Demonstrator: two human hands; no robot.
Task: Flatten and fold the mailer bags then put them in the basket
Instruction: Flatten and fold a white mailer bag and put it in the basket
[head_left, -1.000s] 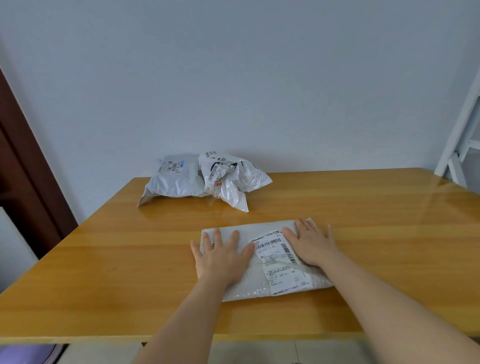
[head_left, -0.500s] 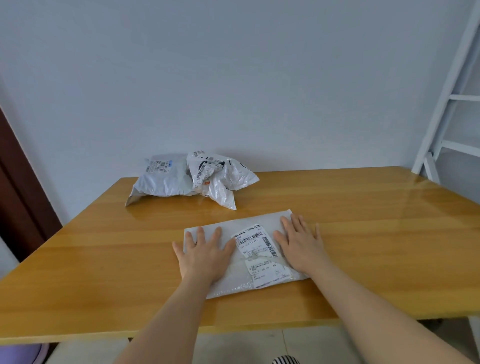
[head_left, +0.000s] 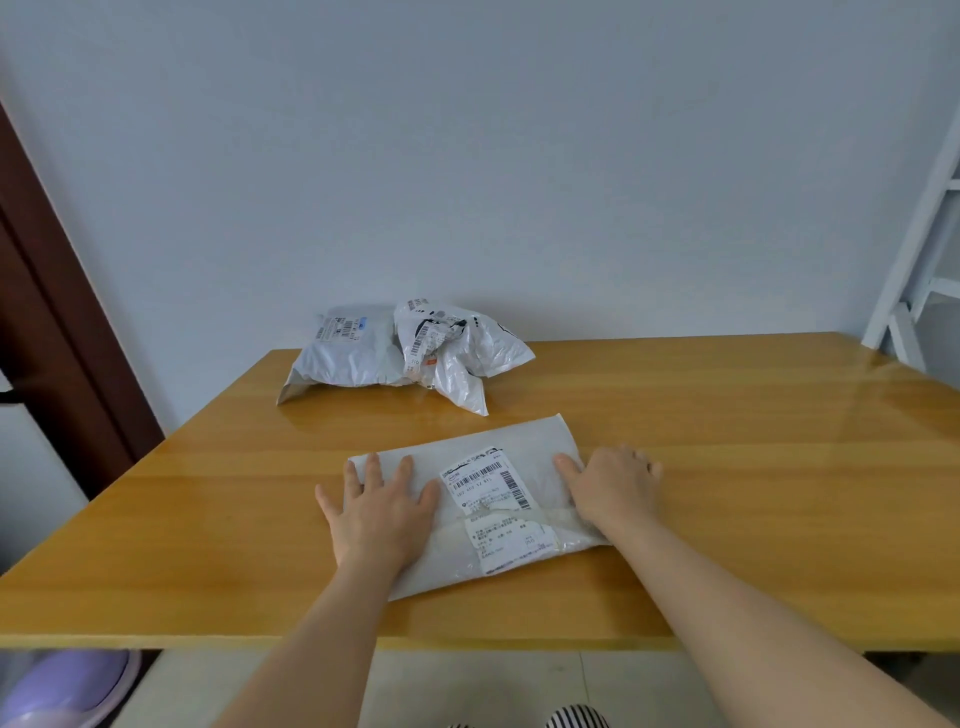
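Wooden worktop (head_left: 727, 467), glossy finish, set against a pale wall (head_left: 467, 156). One grey mailer bag (head_left: 498, 462) lies flat near the front edge, slightly skewed, its shipping label (head_left: 485, 480) facing up with barcodes legible as stripes only; a second, torn label portion sits below it toward the near edge.

Left hand (head_left: 382, 506): released, fingers straight and spread, palm down on the left part of the bag, little finger and thumb side overlapping the bag's left border.

Right hand (head_left: 613, 486): palm down at the bag's right edge. Thumb lies on the bag; the remaining fingers extend past the edge toward the worktop. Fingers appear relaxed rather than clenched; nothing is pinched that can be seen.

At the far side of the worktop, well apart from the hands, two more mailer bags lie touching: a smooth grey one (head_left: 348, 353) to the left, and a crumpled white one (head_left: 462, 353) to the right, partly overlapping it.

Periphery: dark brown door frame (head_left: 57, 312) at left, white ladder-like frame (head_left: 924, 249) at right, lilac rounded container (head_left: 57, 686) on the floor at lower left; its identity cannot be confirmed
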